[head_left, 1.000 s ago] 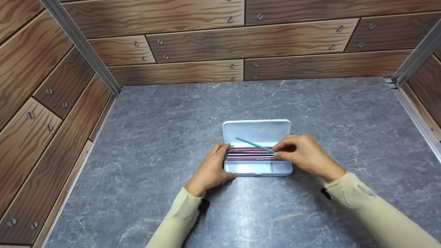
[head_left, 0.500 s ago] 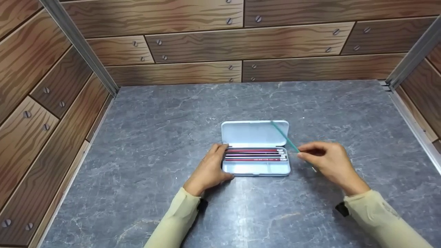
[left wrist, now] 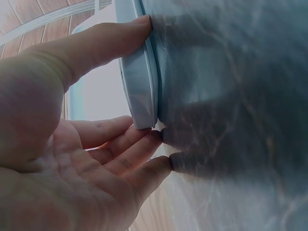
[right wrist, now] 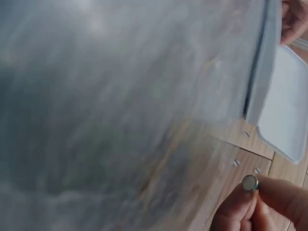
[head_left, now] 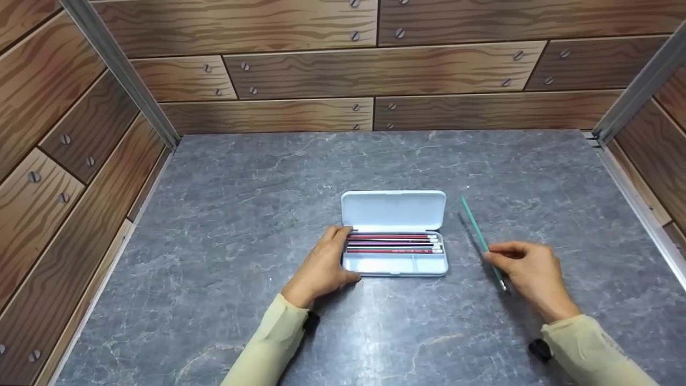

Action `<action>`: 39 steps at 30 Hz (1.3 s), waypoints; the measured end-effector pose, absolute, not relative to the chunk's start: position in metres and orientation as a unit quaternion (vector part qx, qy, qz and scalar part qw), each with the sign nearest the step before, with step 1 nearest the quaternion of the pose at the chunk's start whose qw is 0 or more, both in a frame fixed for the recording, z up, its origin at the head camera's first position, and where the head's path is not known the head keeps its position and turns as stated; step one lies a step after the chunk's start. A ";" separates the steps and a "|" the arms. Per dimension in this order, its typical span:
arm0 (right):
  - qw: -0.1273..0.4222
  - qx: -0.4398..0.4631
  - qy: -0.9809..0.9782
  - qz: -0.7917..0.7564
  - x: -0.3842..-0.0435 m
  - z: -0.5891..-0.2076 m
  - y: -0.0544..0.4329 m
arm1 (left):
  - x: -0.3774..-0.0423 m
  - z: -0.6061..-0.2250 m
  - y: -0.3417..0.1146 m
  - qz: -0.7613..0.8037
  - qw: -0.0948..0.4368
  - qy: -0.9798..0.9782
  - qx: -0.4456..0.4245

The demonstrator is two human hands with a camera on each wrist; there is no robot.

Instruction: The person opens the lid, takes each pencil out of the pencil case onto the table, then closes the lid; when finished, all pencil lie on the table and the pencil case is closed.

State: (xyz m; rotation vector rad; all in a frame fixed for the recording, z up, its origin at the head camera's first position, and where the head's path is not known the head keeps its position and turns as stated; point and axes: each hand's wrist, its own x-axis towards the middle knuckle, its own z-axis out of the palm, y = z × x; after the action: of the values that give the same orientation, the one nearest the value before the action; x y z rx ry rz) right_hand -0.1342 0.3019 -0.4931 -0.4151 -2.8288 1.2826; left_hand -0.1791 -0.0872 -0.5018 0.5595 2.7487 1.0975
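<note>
From where I stand, the person's right hand (head_left: pixel 533 273) has a green pencil (head_left: pixel 474 225) pinched between thumb and fingertips, over the counter (head_left: pixel 257 187) to the right of an open case (head_left: pixel 378 264). The green pencil slants, one end pointing away from the person, the metal-capped end sticking out below the fingers toward the near side. Its shadow falls just beside it. The right wrist view shows that capped end (right wrist: pixel 250 183) close up, with the thumb and fingers gathered round the shaft.

The left hand (head_left: pixel 320 268) grips the left end of the case: thumb along the near edge, fingers at the end wall and back corner. From the left wrist, some of its fingertips can be seen meeting the counter too.

The case is pale, and its lid (head_left: pixel 394 210) stands raised at the back. In the rear part lie several pencils (head_left: pixel 394 244) side by side, red ones and darker ones among them, erasers all at the right. The nearer part is a shallow trough.

Both arms wear pale yellow sleeves (head_left: pixel 268 343), with something black at each wrist. Wood-patterned walls (head_left: pixel 300 75) rise round the counter, with grey metal posts (head_left: pixel 120 69) at the corners.
</note>
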 end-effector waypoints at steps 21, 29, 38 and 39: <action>-0.092 -0.134 -0.904 0.396 -0.148 -0.489 0.277 | -0.179 -0.503 -0.088 0.362 0.075 0.912 0.180; -0.015 -0.082 -0.933 0.349 -0.151 -0.480 0.267 | -0.180 -0.502 -0.089 0.356 0.068 0.913 0.185; 0.068 0.039 -0.931 0.357 -0.167 -0.476 0.237 | -0.179 -0.502 -0.089 0.359 0.066 0.912 0.188; 0.068 0.055 -0.927 0.364 -0.169 -0.478 0.234 | -0.179 -0.503 -0.090 0.359 0.064 0.912 0.189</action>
State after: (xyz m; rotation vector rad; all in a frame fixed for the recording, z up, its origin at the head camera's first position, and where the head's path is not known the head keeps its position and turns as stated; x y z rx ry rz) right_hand -0.1690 0.2335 -0.4776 0.1653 -2.7938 1.0960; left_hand -0.1791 -0.0895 -0.5031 0.5697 2.7532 1.0829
